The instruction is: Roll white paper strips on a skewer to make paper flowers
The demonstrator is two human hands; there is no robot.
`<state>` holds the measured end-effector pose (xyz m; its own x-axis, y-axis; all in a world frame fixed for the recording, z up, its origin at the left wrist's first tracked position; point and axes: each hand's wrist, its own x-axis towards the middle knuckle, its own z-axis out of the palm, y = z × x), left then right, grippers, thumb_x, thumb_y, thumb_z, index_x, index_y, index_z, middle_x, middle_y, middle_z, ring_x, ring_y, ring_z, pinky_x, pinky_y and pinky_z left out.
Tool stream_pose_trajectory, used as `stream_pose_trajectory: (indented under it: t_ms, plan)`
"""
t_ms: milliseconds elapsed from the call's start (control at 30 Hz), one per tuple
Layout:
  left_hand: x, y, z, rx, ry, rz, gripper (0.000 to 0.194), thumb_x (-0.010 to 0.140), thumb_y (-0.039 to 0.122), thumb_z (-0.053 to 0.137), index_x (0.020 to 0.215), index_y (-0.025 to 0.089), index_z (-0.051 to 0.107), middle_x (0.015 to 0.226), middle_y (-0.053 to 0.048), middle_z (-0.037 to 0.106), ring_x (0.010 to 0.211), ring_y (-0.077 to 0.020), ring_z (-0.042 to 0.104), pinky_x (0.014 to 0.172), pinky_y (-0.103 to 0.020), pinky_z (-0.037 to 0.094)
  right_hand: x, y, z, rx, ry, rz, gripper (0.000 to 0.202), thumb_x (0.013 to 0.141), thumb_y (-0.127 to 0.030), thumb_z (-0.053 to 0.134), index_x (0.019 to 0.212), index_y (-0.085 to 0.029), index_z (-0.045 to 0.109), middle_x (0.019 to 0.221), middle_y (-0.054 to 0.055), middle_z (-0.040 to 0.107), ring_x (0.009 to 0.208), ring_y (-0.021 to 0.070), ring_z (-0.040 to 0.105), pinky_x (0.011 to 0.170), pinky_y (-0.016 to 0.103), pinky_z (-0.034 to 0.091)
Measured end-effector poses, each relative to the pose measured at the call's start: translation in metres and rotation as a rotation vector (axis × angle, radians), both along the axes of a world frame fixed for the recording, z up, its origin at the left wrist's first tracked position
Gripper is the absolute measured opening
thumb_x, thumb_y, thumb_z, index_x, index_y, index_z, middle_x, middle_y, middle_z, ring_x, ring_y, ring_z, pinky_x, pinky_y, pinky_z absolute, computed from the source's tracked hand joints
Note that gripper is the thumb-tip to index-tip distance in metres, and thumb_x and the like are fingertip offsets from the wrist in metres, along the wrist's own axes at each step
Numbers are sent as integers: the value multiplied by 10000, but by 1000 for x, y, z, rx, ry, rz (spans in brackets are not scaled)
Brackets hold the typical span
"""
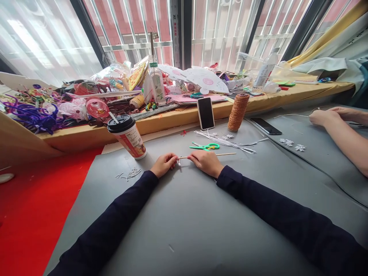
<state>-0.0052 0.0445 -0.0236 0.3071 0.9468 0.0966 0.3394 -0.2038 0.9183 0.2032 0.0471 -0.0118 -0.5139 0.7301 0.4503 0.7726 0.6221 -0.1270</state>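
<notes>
My right hand [206, 163] is closed around a thin wooden stick [226, 154], which sticks out on both sides of it. At the stick's left end hangs a small piece of white cord [179, 162]. My left hand [163, 165] pinches at this cord, its fingertips partly hidden. Just beyond my right hand lie green-handled scissors [204, 146], with a bundle of white cords [227, 141] behind them. A little heap of short white cord bits [133, 173] rests left of my left hand.
A lidded paper cup [128, 137], a propped phone [206, 113] and a brown twine spool [238, 112] stand along the back. Another phone [266, 126], white snowflake shapes [300, 147] and a black cable [319, 171] lie right. Another person's hands [327, 116] work at far right.
</notes>
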Motion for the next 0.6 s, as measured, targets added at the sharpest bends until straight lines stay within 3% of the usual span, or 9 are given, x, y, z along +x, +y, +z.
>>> stream_pose_trajectory:
  t_ms: [333, 600]
  plan:
    - [0, -1, 1, -1, 4, -19, 279, 764, 402, 470, 791, 137, 552, 608, 8, 500, 508, -74, 449, 475, -191, 387, 1, 3, 0, 9, 44, 40, 334, 880, -403, 326, 800, -188, 569, 767, 17, 618, 742, 125, 524, 654, 240, 290]
    - [3, -2, 2, -23, -47, 2, 328, 798, 439, 395, 793, 138, 525, 606, 13, 472, 489, -74, 446, 460, -194, 390, 1, 4, -2, -6, 69, 33, 344, 882, -405, 313, 788, -181, 557, 744, 23, 612, 716, 126, 527, 617, 238, 292]
